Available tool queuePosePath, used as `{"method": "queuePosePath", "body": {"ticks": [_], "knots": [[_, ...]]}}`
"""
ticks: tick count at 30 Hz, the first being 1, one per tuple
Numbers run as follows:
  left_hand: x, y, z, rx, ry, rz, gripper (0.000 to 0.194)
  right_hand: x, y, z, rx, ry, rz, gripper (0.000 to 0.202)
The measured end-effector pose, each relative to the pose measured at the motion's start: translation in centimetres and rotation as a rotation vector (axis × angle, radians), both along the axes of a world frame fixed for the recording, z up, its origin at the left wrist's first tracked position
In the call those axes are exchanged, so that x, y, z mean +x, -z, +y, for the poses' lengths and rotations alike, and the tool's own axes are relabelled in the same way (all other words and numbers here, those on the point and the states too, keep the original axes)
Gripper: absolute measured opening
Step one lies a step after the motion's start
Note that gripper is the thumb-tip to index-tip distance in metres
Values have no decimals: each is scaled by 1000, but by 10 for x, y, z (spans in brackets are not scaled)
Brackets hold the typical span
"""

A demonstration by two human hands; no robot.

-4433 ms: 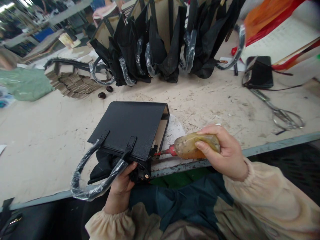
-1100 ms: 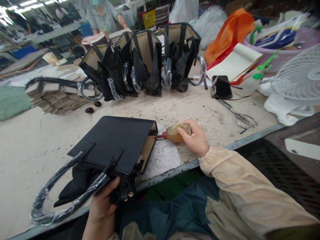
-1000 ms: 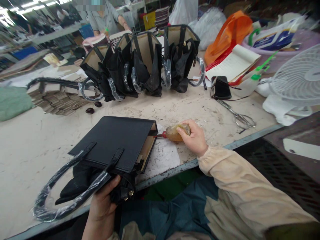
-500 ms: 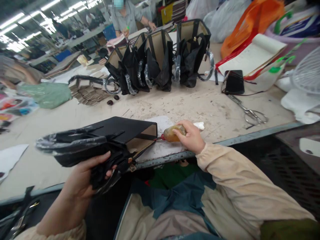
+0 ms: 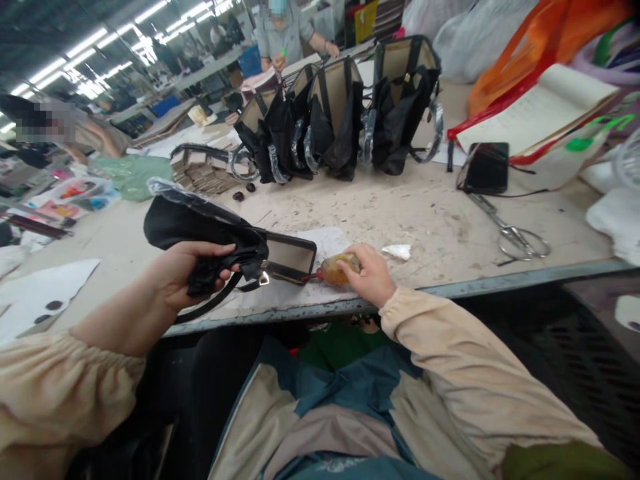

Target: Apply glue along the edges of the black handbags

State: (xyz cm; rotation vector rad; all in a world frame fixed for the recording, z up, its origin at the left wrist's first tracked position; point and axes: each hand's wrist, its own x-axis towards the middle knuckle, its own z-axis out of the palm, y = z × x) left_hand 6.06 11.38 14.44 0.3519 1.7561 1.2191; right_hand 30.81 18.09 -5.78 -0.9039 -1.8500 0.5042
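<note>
black bag (image 5: 207,227), tan inside | left hand (image 5: 175,277) clutching it | right hand (image 5: 373,275) gripping amber bottle (image 5: 336,270) | scuffed table (image 5: 320,203) | strip lights (image 5: 87,43) overhead

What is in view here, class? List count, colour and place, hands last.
Table: one, beige, centre
Handbag: one, black with tan inside, left of centre
Bottle: one, amber, red-tipped, centre
Standing bags: at least four, black and tan, far side
Cardboard pieces: uncounted, brown, left of standing bags
Green bundle: one, pale, upper left
Scissors: one pair, silver, right
Flat device: one, black, behind scissors
Notebook: one, white, right
Orange bag: one, orange, behind notebook
Scrap: one, white, right of bottle
Co-workers: at least two, one in grey, beyond table
Anything farther: too blurred to count
Left hand: one, beige sleeve, gripping handbag
Right hand: one, beige sleeve, holding bottle
</note>
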Motion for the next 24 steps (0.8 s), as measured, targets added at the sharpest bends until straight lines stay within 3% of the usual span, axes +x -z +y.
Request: {"method": "queuePosePath", "body": {"ticks": [3, 9, 17, 24], "knots": [[5, -2, 13, -110, 104, 26, 22, 1, 1, 0, 15, 0, -7, 12], [6, -3, 19, -93, 201, 38, 22, 4, -2, -2, 68, 15, -3, 14], [1, -4, 21, -150, 232, 27, 7, 0, -7, -8, 63, -41, 30, 11], [-2, -5, 24, -189, 237, -49, 9, 3, -6, -6, 106, -34, -53, 12]]}}
